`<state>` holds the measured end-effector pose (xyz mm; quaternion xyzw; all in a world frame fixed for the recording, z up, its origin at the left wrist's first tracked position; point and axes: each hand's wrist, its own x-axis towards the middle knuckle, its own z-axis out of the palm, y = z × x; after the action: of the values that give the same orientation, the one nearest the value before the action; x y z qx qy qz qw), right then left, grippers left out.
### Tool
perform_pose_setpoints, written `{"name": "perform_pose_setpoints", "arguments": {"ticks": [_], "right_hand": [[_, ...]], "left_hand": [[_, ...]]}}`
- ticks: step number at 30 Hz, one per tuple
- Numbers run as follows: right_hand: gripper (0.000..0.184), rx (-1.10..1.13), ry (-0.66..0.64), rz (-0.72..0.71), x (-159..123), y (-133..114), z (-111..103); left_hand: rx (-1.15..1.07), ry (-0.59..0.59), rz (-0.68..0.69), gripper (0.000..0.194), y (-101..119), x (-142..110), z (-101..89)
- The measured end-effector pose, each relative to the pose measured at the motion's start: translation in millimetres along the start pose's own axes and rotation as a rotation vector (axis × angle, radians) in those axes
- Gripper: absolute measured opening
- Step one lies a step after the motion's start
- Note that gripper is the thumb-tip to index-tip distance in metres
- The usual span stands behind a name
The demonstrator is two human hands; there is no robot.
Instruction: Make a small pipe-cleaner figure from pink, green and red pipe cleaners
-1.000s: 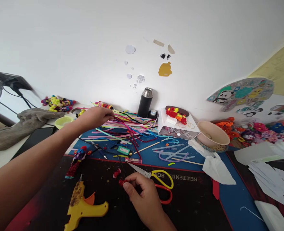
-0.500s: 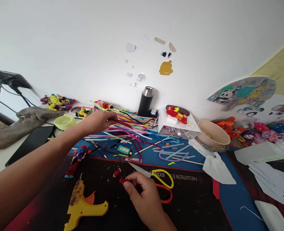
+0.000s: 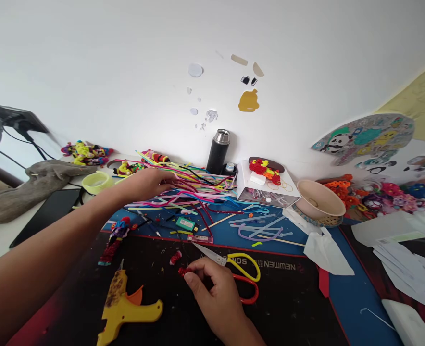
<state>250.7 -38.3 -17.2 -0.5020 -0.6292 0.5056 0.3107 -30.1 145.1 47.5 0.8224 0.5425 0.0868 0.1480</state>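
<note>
My left hand (image 3: 158, 183) reaches over a spread of many-coloured pipe cleaners (image 3: 201, 196). Its fingers are slightly apart, close to dark red glittery strands among them, and I see nothing gripped. Nearer to me, my right hand (image 3: 212, 293) pinches a small red fuzzy coil (image 3: 183, 271) between thumb and fingertips. Just beyond that coil lies a second red fuzzy piece (image 3: 175, 257) on the black mat (image 3: 281, 302). Scissors (image 3: 239, 269) with yellow and red handles rest partly behind my right hand. To the left are a yellow glue gun (image 3: 126, 307) and a pipe-cleaner figure (image 3: 115, 240).
A black flask (image 3: 218, 151) stands at the wall, beside a white box (image 3: 266, 185) with a red and yellow figure on top. Farther right are a beige bowl (image 3: 319, 199) and a white tissue (image 3: 326, 254). A dark phone-like slab (image 3: 46, 216) lies left.
The fingers of my left hand have loosened and spread a little over the pipe cleaners. My right hand keeps its pinch on the red coil, almost unmoved.
</note>
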Motion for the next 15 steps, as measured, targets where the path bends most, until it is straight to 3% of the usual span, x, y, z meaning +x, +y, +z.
{"name": "perform_pose_setpoints", "arguments": {"ticks": [5,10,15], "right_hand": [[0.020,0.004,-0.008,0.016,-0.1,1.4,0.3],[0.020,-0.022,0.006,-0.018,-0.2,2.7,0.0],[0.019,-0.023,0.009,-0.030,0.4,-0.1,-1.0]], "left_hand": [[-0.111,-0.066,0.081,0.041,-2.6,3.1,8.6],[-0.138,-0.058,0.022,0.049,-2.1,12.1,15.7],[-0.038,-0.120,0.006,0.034,-5.9,20.5,27.8]]}}
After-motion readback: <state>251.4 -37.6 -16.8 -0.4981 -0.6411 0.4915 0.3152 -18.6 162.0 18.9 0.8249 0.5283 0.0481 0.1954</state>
